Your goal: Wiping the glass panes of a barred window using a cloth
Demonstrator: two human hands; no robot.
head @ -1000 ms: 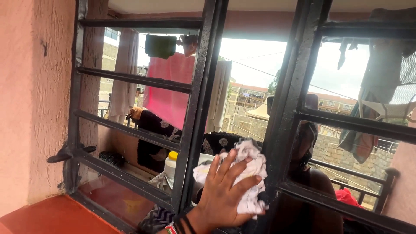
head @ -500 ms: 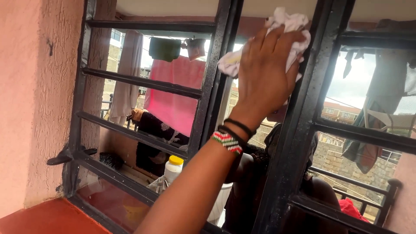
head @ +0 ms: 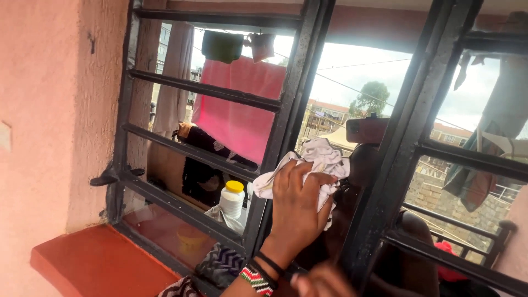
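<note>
My left hand (head: pixel 297 212), with beaded and black bands at the wrist, presses a crumpled white cloth (head: pixel 324 157) flat against the glass pane (head: pixel 344 82) of a black metal-framed window (head: pixel 286 110). The hand sits at mid-height of the pane, between two upright frame bars. A blurred part of my right hand (head: pixel 324 281) shows at the bottom edge, close to the lower frame; what it holds is hidden. A dark reflection of a person lies in the glass behind the cloth.
A white bottle with a yellow cap (head: pixel 232 198) stands outside behind the left pane. A pink towel (head: pixel 242 110) and other laundry hang on lines outside. A red sill (head: pixel 99 258), a pink rough wall (head: pixel 49 110) and a window latch (head: pixel 110 177) are at the left.
My left hand swept the cloth from low on the pane up to the top, and has now come back down to mid-height. The view has shifted slightly to the left.
</note>
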